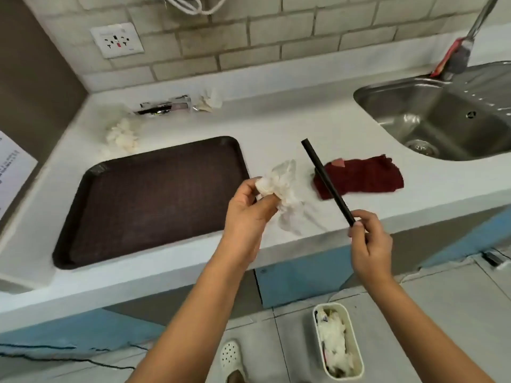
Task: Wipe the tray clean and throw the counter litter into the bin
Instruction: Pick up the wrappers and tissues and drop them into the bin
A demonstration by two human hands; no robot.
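Note:
A dark brown tray (154,200) lies flat on the white counter (290,125). My left hand (249,214) grips a crumpled white tissue (282,186) just right of the tray, above the counter's front part. My right hand (369,241) pinches the lower end of a black straw (326,181), which slants up and to the left over a dark red cloth (365,178). More litter lies at the back: a crumpled tissue (123,135), a shiny wrapper (166,106) and a white scrap (208,100). A small white bin (356,344) holding tissue stands on the floor below my right arm.
A steel sink (442,117) with a tap (470,37) is set into the counter at the right. A wall socket (117,40) sits on the tiled wall behind. A white clog (231,355) shows on the floor beside the bin. A paper sheet (12,167) hangs at the left.

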